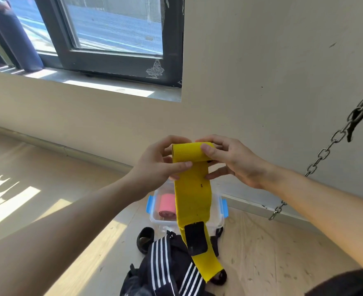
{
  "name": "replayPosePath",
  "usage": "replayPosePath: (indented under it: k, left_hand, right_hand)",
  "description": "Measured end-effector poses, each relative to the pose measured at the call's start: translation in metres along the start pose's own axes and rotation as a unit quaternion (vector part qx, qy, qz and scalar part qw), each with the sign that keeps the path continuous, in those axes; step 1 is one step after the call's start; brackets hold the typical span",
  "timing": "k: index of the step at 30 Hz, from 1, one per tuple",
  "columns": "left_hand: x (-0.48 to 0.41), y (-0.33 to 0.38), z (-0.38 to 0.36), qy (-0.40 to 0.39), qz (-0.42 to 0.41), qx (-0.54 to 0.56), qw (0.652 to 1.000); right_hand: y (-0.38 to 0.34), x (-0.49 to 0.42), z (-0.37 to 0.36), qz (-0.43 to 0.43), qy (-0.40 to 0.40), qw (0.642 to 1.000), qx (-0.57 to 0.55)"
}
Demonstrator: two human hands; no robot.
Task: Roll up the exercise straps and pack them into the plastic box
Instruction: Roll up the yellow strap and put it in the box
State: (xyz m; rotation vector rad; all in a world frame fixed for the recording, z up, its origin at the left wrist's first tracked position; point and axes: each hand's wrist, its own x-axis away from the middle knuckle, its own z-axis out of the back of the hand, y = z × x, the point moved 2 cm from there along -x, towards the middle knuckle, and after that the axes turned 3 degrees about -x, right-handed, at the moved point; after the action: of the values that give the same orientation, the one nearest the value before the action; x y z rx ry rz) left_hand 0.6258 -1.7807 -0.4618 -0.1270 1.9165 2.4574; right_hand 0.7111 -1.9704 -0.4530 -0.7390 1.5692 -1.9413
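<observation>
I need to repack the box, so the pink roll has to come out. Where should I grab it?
Pinch the pink roll across its round middle, reaching down from above: it lies on its side in the open plastic box, whose walls block a sideways approach. Left hand and right hand both grip the yellow strap.

No legible text or labels

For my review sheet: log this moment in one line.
yellow strap: partly rolled, tail hanging; left hand: grips roll; right hand: grips roll; plastic box: open, pink roll inside
</observation>
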Motion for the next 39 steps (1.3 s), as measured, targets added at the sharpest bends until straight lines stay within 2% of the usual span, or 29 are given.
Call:
replayPosePath:
  k: [7,15,20,25,28,32,34,39]
  left_hand:
    - [-0.0009,-0.0027,0.0022,0.012,-0.024,-0.028,0.999]
    - [0.0015,-0.0026,-0.0045,-0.069,0.086,-0.012,0.994]
    - [0.0006,0.0037,-0.0044,-0.037,0.108,0.018,0.993]
    - [0.0008,0.0021,-0.0032,-0.012,0.096,0.01,0.995]
    - [0.001,0.0017,-0.0004,-0.01,0.095,0.018,0.995]
    - [0.0002,0.0014,0.0027,-0.006,0.082,0.019,0.996]
    - [0.0004,0.001,0.0035,-0.005,0.072,0.022,0.997]
    - [0.0003,0.0014,0.0038,-0.003,0.036,0.008,0.999]
  right_hand:
    - [-0.0007,0.0011,0.002,0.017,-0.005,1.0,-0.019]
    - [-0.0032,0.0027,-0.0007,0.077,0.045,0.996,0.009]
    - [-0.0008,0.0024,-0.0019,0.109,0.065,0.991,0.036]
    - [-0.001,0.0015,-0.0051,0.122,0.065,0.986,0.096]
    - [-0.0013,0.0013,-0.005,0.101,0.058,0.989,0.091]
    - [-0.001,0.001,-0.0047,-0.029,0.021,0.999,-0.005]
    - [-0.0003,0.0013,-0.0041,-0.068,-0.001,0.997,-0.046]
    - [0.0022,0.0023,-0.004,-0.072,-0.018,0.996,-0.057]
